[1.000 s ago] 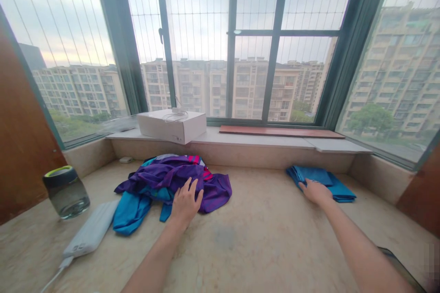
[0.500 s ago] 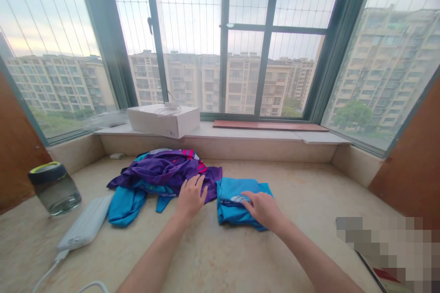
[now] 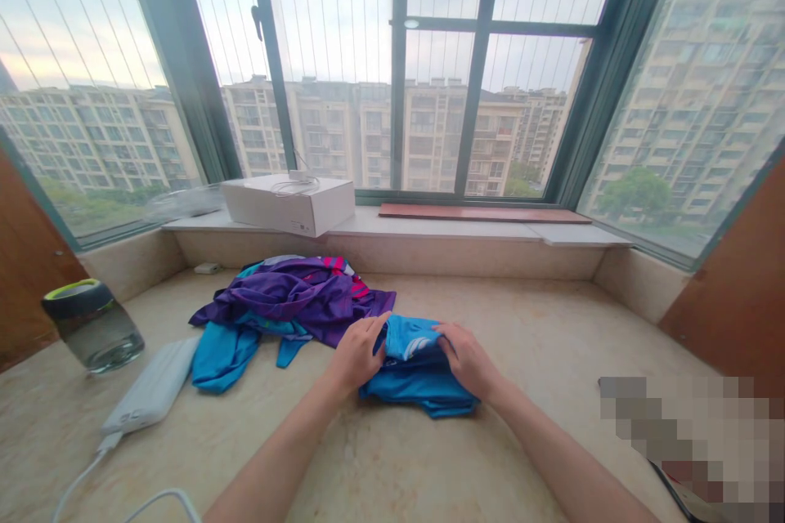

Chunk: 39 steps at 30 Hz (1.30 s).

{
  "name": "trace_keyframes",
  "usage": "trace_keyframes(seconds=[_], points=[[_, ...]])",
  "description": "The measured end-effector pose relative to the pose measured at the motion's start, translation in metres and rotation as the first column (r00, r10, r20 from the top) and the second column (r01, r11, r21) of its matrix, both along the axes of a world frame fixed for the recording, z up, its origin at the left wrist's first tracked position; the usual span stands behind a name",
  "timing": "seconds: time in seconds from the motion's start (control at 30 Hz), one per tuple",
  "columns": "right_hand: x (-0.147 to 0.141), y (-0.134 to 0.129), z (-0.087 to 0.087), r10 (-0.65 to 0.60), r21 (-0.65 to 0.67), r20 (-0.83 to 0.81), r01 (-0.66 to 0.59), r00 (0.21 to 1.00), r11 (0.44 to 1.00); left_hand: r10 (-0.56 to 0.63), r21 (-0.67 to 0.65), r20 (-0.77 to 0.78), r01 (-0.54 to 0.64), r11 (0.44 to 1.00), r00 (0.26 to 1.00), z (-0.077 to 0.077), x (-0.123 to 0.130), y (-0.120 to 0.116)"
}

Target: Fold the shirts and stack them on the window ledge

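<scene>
A blue folded garment (image 3: pixel 414 384) with a white printed mark lies on the stone counter. My left hand (image 3: pixel 356 353) grips its upper left edge, with the thumb in front. At the upper right edge, my right hand (image 3: pixel 469 358) pinches the fabric, and the upper fold between both hands is lifted. Part of the left fingers is hidden by the cloth. Just beyond my left hand is a crumpled pile of purple clothing (image 3: pixel 275 298), with a blue garment (image 3: pixel 224 355) sticking out beneath it.
A water bottle (image 3: pixel 95 331) and a white power bank (image 3: pixel 150 388) with a cable stand at the left. Along the window sill are a white box (image 3: pixel 288 204) and a reddish board (image 3: pixel 478 214). A pixelated flat object (image 3: pixel 693 433) lies at the right.
My left hand has moved right from the purple pile onto the blue folded garment and taken hold of it. The garment's upper layer is now raised between both hands. The view has shifted slightly.
</scene>
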State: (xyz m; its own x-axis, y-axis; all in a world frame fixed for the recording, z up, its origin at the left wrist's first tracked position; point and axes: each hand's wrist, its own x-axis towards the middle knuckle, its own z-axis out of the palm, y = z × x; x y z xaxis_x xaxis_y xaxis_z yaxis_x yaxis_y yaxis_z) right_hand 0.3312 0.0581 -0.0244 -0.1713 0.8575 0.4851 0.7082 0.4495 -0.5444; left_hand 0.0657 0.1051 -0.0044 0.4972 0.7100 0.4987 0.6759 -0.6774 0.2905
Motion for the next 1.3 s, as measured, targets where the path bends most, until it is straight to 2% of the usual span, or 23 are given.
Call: trace_keyframes(seconds=[0.07, 0.13, 0.2, 0.27, 0.33, 0.4, 0.43, 0.5, 0.6, 0.63, 0.7, 0.77, 0.83, 0.9, 0.93, 1.0, 1.13, 1.3], points=[[-0.002, 0.000, 0.007, -0.071, -0.069, -0.209, 0.057, 0.975, 0.996, -0.034, -0.015, 0.009, 0.034, 0.999, 0.999, 0.002, 0.004, -0.005], [-0.003, -0.002, 0.017, -0.122, -0.130, -0.450, 0.070, 0.885, 0.989, -0.072, -0.038, 0.004, 0.072, 0.997, 0.997, 0.004, 0.008, -0.012], [-0.004, -0.005, 0.025, -0.094, -0.203, -0.697, -0.069, 0.711, 0.977, -0.152, -0.075, -0.004, 0.151, 0.986, 0.988, 0.008, 0.014, -0.019], [-0.004, -0.009, 0.031, -0.070, -0.256, -0.873, -0.331, 0.482, 0.908, -0.272, -0.126, 0.001, 0.270, 0.954, 0.962, 0.011, 0.020, -0.027], [-0.002, -0.013, 0.033, -0.091, -0.251, -0.949, -0.550, 0.301, 0.797, -0.375, -0.189, 0.048, 0.377, 0.907, 0.926, 0.013, 0.027, -0.033], [-0.001, -0.017, 0.034, -0.107, -0.224, -0.971, -0.650, 0.215, 0.727, -0.408, -0.266, 0.133, 0.429, 0.863, 0.903, 0.012, 0.033, -0.038], [-0.001, -0.018, 0.033, -0.107, -0.212, -0.975, -0.667, 0.194, 0.715, -0.398, -0.298, 0.169, 0.431, 0.852, 0.902, 0.010, 0.035, -0.039], [-0.001, -0.020, 0.034, -0.100, -0.191, -0.980, -0.662, 0.173, 0.725, -0.322, -0.334, 0.236, 0.388, 0.859, 0.917, 0.005, 0.040, -0.039], [-0.001, -0.021, 0.035, -0.060, -0.167, -0.979, -0.600, 0.194, 0.782, -0.139, -0.357, 0.344, 0.266, 0.895, 0.929, -0.002, 0.043, -0.035], [0.000, -0.021, 0.036, -0.025, -0.158, -0.973, -0.581, 0.230, 0.799, -0.077, -0.371, 0.385, 0.231, 0.899, 0.920, -0.002, 0.043, -0.033], [0.000, -0.023, 0.035, 0.080, -0.147, -0.930, -0.560, 0.360, 0.815, 0.000, -0.408, 0.484, 0.226, 0.885, 0.875, -0.001, 0.043, -0.030], [-0.003, -0.027, 0.032, 0.197, -0.167, -0.823, -0.558, 0.533, 0.813, 0.049, -0.449, 0.626, 0.309, 0.838, 0.778, 0.004, 0.041, -0.029], [-0.011, -0.033, 0.027, 0.261, -0.211, -0.685, -0.529, 0.680, 0.822, 0.085, -0.470, 0.746, 0.433, 0.769, 0.660, 0.009, 0.040, -0.031], [-0.022, -0.040, 0.021, 0.266, -0.221, -0.593, -0.472, 0.760, 0.853, 0.102, -0.466, 0.804, 0.515, 0.719, 0.585, 0.014, 0.039, -0.034], [-0.027, -0.043, 0.019, 0.261, -0.211, -0.575, -0.448, 0.776, 0.868, 0.096, -0.461, 0.814, 0.538, 0.706, 0.572, 0.015, 0.038, -0.035], [-0.036, -0.047, 0.015, 0.256, -0.173, -0.560, -0.414, 0.788, 0.894, 0.061, -0.452, 0.812, 0.559, 0.695, 0.580, 0.017, 0.037, -0.037], [-0.040, -0.046, 0.013, 0.209, -0.145, -0.499, -0.319, 0.841, 0.937, 0.013, -0.467, 0.765, 0.541, 0.700, 0.644, 0.018, 0.036, -0.038], [-0.038, -0.041, 0.011, 0.193, -0.104, -0.466, -0.270, 0.863, 0.957, -0.010, -0.496, 0.699, 0.494, 0.714, 0.715, 0.023, 0.034, -0.039]])
